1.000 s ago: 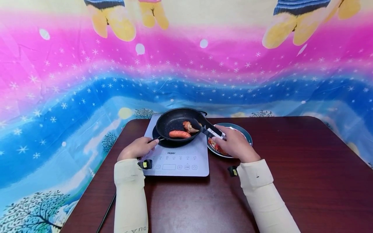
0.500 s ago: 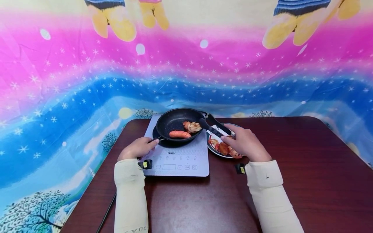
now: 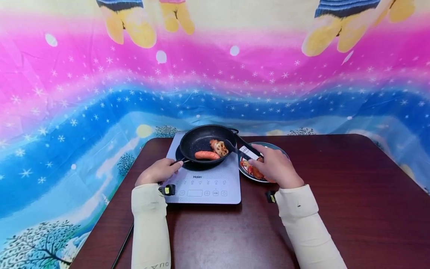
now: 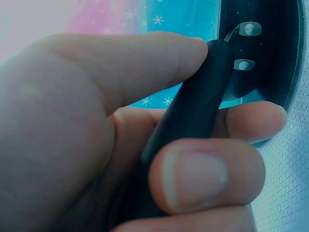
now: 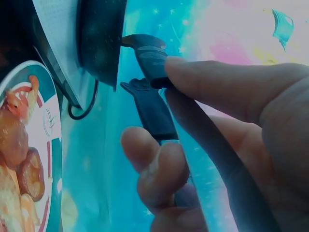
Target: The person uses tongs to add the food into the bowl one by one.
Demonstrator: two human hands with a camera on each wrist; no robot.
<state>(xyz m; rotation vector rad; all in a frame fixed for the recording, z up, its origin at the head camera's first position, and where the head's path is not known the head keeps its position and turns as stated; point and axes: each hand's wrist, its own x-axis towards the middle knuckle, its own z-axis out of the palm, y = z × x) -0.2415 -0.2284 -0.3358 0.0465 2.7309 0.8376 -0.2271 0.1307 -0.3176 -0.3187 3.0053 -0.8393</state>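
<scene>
- Desk (image 3: 362, 194): dark red-brown, extends below both grips; head view.
- Cooker (image 3: 215, 183): pale, marked "Haier", right of the left grip. The left wrist view catches only its textured top.
- Pan (image 3: 198, 141): black, on the cooker, ahead of the left grip and left of the right grip. The left wrist view adds two rivets (image 4: 249, 29) near the handle (image 4: 198, 106), not discernible from the head.
- Plate (image 5: 53, 94): teal rim, partly covered by the right grip in head view. The right wrist view shows its glossy browned pieces (image 5: 12, 137) better.
- Left grip (image 3: 157, 171): thumb and fingers wrapped around the pan handle.
- Right grip (image 3: 280, 168): grasping the tongs (image 3: 239, 151), black, their arms parted; the right wrist view shows a gap between the tips.
- Sausage (image 3: 205, 155): orange-red, slightly curved, in the pan, between the grips; head view only.
- Lotus slice (image 3: 221, 149): holed, browned, in the pan beside the sausage, left of the right grip, near one tong tip; contact cannot be told.
</scene>
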